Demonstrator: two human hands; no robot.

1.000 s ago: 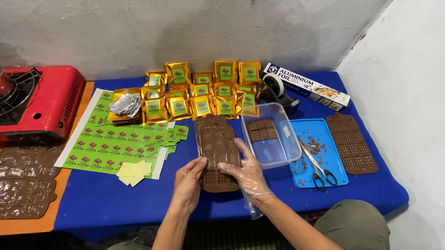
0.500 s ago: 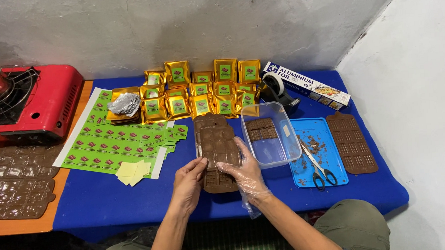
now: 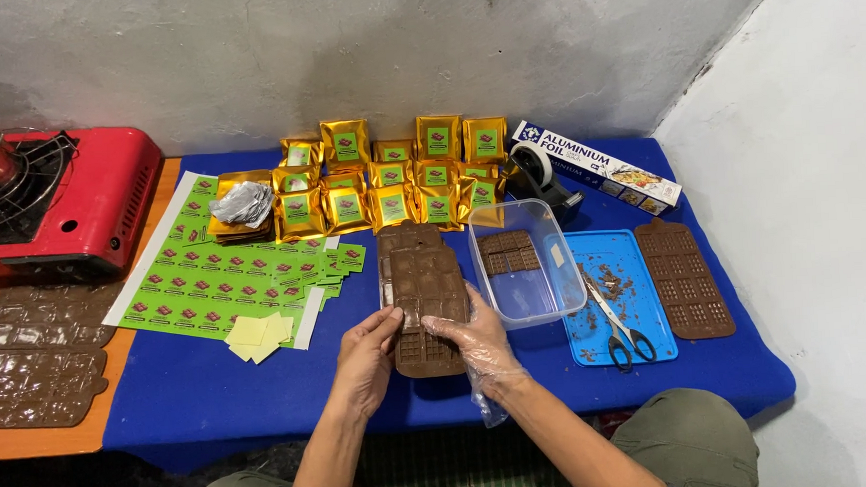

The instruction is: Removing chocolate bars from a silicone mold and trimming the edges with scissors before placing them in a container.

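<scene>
Free blue cloth front-left, tub blocks right

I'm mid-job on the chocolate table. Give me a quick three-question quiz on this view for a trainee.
1. True or false: the right hand wears a clear plastic glove, while the left hand is bare.
2. What lies on the blue tray? A) scissors B) a tape dispenser C) gold pouches
3. Fill in: both hands hold a brown silicone chocolate mould in front of the clear plastic ______.

Key: 1 true; 2 A, the scissors lie among chocolate crumbs; 3 container, which holds a chocolate bar.
</scene>
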